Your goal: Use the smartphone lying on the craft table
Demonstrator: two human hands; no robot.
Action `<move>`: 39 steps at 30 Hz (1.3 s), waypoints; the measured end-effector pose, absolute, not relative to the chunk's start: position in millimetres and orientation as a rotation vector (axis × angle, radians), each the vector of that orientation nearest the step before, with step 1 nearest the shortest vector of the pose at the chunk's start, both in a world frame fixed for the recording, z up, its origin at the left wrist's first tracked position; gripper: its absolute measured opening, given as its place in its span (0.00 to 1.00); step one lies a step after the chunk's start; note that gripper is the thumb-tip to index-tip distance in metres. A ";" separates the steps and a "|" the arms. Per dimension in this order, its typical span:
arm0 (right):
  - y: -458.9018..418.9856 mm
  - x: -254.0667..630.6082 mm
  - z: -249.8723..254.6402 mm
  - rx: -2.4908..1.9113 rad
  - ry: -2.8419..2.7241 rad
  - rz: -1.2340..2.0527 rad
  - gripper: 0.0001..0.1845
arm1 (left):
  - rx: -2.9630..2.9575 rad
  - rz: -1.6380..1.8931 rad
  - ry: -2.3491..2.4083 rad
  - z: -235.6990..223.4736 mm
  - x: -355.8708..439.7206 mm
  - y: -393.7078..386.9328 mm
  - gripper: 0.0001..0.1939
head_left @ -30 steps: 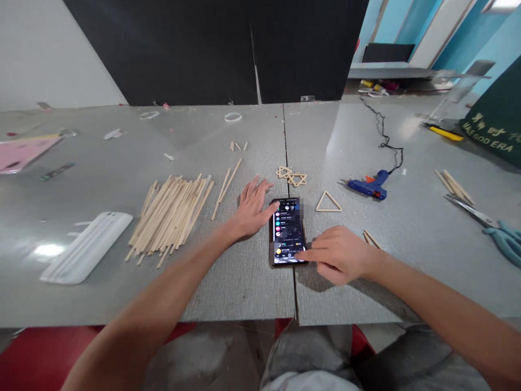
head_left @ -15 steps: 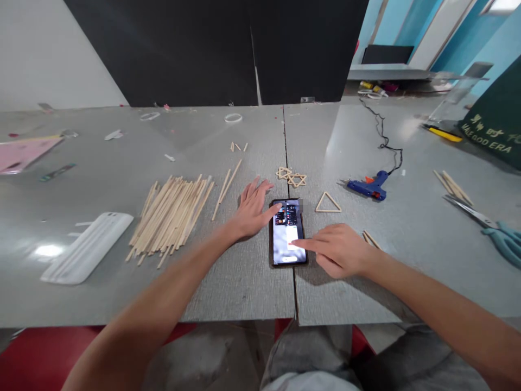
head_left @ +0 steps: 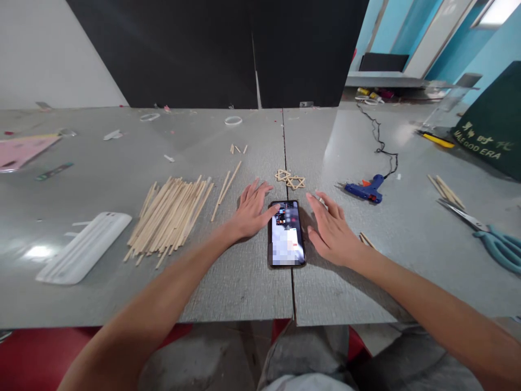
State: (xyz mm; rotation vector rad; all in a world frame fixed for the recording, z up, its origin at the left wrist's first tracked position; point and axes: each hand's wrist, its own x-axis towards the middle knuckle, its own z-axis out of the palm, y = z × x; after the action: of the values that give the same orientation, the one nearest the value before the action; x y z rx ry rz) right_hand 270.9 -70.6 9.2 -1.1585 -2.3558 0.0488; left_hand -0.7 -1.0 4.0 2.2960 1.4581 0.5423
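Observation:
A black phone [head_left: 286,233] with a lit screen lies flat on the grey table [head_left: 228,282], over the seam between two tabletops. My left hand [head_left: 252,207] rests flat and open on the table, its thumb touching the phone's upper left corner. On the other side, my right hand [head_left: 331,231] lies flat and open just right of the phone, covering most of a small wooden stick triangle. Two star shapes made of sticks [head_left: 290,179] sit just beyond the phone. A pile of wooden sticks [head_left: 171,214] lies to the left of my left hand.
A blue glue gun [head_left: 365,189] with a black cord lies to the right. Teal-handled scissors [head_left: 494,239] and a few sticks [head_left: 443,190] are at the far right. A white plastic tray [head_left: 83,247] sits at the left, a pink sheet [head_left: 20,152] at the far left.
My right hand stopped pointing at the phone screen, moved up and to the right, and now lies flat over the stick triangle. The screen content changed. The left hand stayed put.

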 end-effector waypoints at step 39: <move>-69.2 283.8 21.6 -0.468 -2.466 0.082 0.18 | 2.874 1.253 0.899 60.4 -34.7 -28.6 0.19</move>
State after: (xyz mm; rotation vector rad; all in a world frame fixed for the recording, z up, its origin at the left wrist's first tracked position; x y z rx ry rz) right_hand 283.8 -69.2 21.6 -0.4680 -2.4659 0.0822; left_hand -34.7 -28.6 60.4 2.8738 0.8985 1.2529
